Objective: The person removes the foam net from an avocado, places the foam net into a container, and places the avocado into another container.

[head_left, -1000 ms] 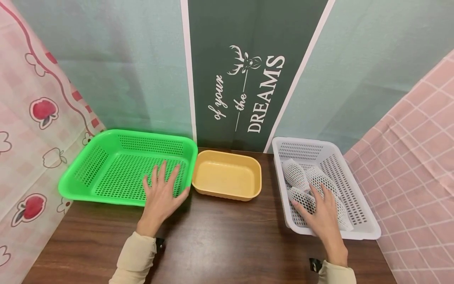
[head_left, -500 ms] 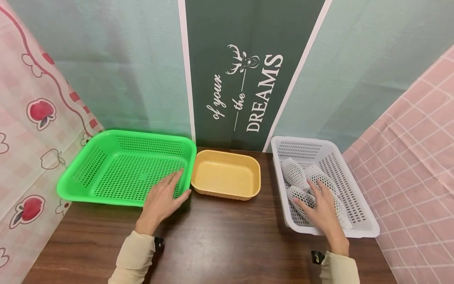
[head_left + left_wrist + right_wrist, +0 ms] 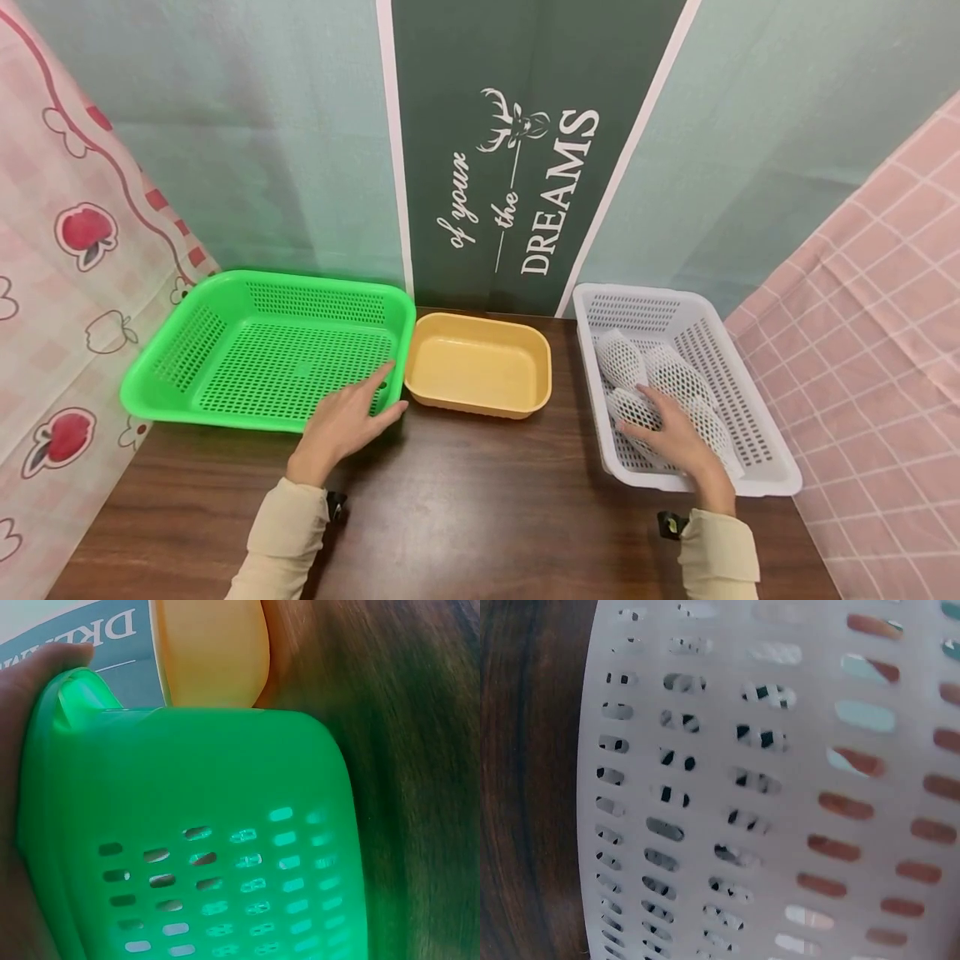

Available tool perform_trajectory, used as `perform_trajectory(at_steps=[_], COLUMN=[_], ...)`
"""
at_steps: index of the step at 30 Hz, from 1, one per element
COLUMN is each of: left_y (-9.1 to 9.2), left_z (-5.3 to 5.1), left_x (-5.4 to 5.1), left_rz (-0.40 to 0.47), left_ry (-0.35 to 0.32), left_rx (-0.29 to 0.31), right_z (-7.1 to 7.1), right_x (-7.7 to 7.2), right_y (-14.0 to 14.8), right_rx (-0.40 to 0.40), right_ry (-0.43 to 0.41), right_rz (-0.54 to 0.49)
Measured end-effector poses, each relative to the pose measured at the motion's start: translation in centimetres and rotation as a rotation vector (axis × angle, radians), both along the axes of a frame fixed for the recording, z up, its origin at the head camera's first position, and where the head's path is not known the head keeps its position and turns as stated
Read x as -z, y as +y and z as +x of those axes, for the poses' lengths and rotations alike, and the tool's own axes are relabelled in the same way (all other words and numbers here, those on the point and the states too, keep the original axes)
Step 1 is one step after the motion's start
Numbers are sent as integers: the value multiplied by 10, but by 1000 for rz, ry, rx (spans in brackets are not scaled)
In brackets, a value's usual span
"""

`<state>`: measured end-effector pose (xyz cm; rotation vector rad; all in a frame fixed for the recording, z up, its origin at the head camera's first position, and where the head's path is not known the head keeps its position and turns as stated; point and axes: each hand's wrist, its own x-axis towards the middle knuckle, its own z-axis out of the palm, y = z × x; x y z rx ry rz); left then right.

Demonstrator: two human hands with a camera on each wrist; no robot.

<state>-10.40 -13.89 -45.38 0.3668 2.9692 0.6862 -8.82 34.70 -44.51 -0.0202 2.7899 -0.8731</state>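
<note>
My left hand (image 3: 339, 427) lies across the near right corner of a green perforated basket (image 3: 183, 417). Its thumb and index finger are straight and spread apart; the other fingers are hidden inside. In the left wrist view the hand (image 3: 22, 690) runs along the basket rim (image 3: 52, 750). My right hand (image 3: 678, 437) reaches into a white perforated basket (image 3: 765, 442), over several pieces in white foam netting (image 3: 621, 358). Thumb and index finger touch or hover just above the near left netted piece (image 3: 628, 408). The right wrist view has only the basket wall (image 3: 727, 757).
Between the two baskets stands a shallow yellow tray (image 3: 480, 371), close to the green basket. All three sit on a dark wooden table (image 3: 495, 500). Behind hangs a printed cloth (image 3: 487, 50), with pink patterned cloths at both sides.
My left hand's spread fingers have drawn back and down, several now hidden in the green basket. The right hand has sunk lower onto the netted pieces, its fingers bending more. The baskets stay put.
</note>
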Motion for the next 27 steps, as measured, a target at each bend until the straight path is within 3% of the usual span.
perform_trajectory(at_steps=[4, 11, 19, 27], left_y=[0, 0, 1, 1], left_z=[0, 0, 0, 0], left_x=[0, -1, 0, 3], left_rz=[35, 110, 118, 102], left_ry=[-6, -1, 3, 71], left_rx=[1, 17, 1, -6], right_z=[-2, -1, -2, -3], right_x=[3, 6, 6, 8], right_y=[-2, -2, -2, -3], right_rx=[-40, -41, -39, -34], right_ry=[-29, 0, -20, -40], right_rz=[42, 117, 168, 220])
